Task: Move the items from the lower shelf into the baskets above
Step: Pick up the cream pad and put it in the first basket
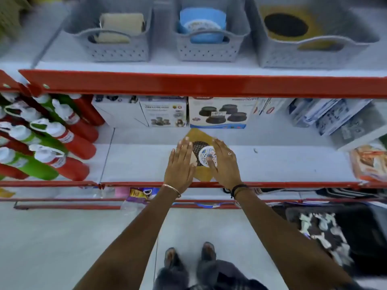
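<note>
A yellow packet (199,136) with a dark round mesh piece and a white round label lies flat on the lower shelf (282,164). My left hand (181,166) rests on its left side with fingers straight and spread. My right hand (225,164) lies over its right side, thumb on the white label. Neither hand has closed around the packet. On the upper shelf stand three grey baskets: the left one (117,49) holds beige pads, the middle one (207,51) blue packs, the right one (314,57) a matching yellow packet.
Red and green bottles (62,139) lie stacked at the left of the lower shelf. Boxes (217,113) line its back, more packages (335,118) sit at the right. A red rail (209,85) fronts the upper shelf. Dark mats (335,237) lie low at the right.
</note>
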